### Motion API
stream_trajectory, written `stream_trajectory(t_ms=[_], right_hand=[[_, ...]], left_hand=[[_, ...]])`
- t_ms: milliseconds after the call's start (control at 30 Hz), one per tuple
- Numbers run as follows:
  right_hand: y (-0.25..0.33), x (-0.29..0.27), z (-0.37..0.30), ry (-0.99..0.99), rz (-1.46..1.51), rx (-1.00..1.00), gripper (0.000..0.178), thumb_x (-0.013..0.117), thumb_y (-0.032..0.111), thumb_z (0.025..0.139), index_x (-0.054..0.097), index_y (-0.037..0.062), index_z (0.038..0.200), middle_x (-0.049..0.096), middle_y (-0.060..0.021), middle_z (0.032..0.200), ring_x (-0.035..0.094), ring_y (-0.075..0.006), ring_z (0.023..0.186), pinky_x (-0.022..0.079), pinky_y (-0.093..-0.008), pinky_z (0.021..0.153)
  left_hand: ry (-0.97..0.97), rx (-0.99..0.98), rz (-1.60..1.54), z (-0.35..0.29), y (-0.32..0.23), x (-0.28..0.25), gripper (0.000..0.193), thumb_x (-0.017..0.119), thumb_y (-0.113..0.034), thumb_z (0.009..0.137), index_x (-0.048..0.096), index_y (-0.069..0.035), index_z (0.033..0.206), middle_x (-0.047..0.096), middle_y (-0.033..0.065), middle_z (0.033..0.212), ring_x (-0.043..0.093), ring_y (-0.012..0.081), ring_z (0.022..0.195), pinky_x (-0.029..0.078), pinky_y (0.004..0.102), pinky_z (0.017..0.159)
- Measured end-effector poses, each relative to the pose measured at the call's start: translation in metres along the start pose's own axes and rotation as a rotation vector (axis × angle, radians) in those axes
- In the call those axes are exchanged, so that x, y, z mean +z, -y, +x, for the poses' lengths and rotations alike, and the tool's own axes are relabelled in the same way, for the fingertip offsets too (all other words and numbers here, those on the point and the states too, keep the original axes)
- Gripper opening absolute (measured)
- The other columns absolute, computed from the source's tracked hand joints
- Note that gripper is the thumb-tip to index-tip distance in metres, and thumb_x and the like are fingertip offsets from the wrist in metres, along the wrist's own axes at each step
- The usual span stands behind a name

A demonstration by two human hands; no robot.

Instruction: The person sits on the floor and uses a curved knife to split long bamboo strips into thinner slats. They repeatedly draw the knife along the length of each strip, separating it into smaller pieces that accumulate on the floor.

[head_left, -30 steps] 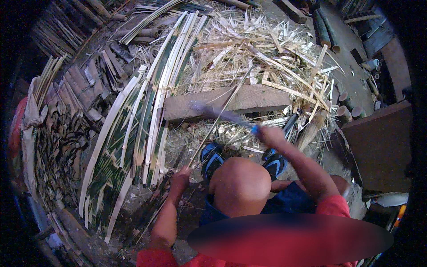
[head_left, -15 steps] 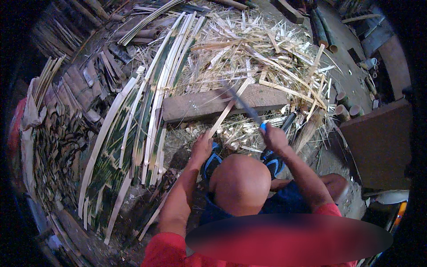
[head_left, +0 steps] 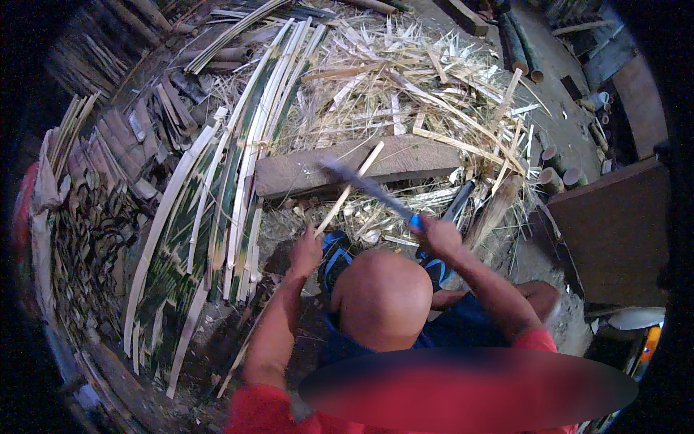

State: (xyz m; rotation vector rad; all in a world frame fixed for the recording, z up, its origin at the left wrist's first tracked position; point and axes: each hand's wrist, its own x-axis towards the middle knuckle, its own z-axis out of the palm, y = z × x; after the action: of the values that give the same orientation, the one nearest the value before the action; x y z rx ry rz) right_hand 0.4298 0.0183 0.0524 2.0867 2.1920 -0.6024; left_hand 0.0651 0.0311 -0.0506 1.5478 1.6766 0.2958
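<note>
My left hand (head_left: 307, 253) is closed around the lower end of a pale bamboo strip (head_left: 334, 210). The strip slants up and to the right over a thick wooden beam (head_left: 426, 160) lying crosswise on the ground. My right hand (head_left: 439, 237) grips a long-bladed knife (head_left: 387, 199) by its blue handle. Its blade points up and left and crosses the strip near the beam's front edge, its tip smeared by motion. Whether blade and strip touch, I cannot tell. My bent knee (head_left: 383, 300) is just below, between my forearms, with blue-and-black sandals (head_left: 334, 253) on my feet.
Long green-and-white bamboo strips (head_left: 246, 166) lie in a bundle to the left. Beyond the beam spreads a heap of shavings (head_left: 361, 108). A stack of split pieces (head_left: 94, 202) stands at far left, cut bamboo poles (head_left: 513, 47) at far right, and a brown board (head_left: 611, 231) at right.
My left hand has drawn the strip back toward me and to the left. The knife in my right hand has shifted left and slightly nearer, its blade now lower across the strip.
</note>
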Motion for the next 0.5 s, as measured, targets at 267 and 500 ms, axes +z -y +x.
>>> stream_trajectory(t_ms=[267,500], right_hand=[[0.009,-0.019,0.039,-0.306,0.137,0.268,0.048,0.050,0.047,0.098,0.055,0.0012,0.111,0.068,-0.0265,0.083,0.066,-0.0478,0.079,0.051,-0.0579,0.067],[0.016,-0.018,0.011,0.152,-0.098,-0.044,0.042,0.053,0.047,0.096,0.055,0.0096,0.114,0.070,-0.0200,0.085,0.067,-0.0430,0.076,0.052,-0.0548,0.065]], left_hand=[[0.046,0.040,0.109,-0.001,-0.002,0.008,0.036,0.047,-0.025,0.098,0.054,-0.003,0.125,0.066,0.0312,0.098,0.064,0.0489,0.093,0.050,0.0581,0.082],[-0.032,0.069,0.241,-0.009,-0.013,0.022,0.033,0.042,-0.020,0.099,0.050,-0.001,0.125,0.068,0.0279,0.093,0.066,0.0472,0.088,0.052,0.0579,0.076]])
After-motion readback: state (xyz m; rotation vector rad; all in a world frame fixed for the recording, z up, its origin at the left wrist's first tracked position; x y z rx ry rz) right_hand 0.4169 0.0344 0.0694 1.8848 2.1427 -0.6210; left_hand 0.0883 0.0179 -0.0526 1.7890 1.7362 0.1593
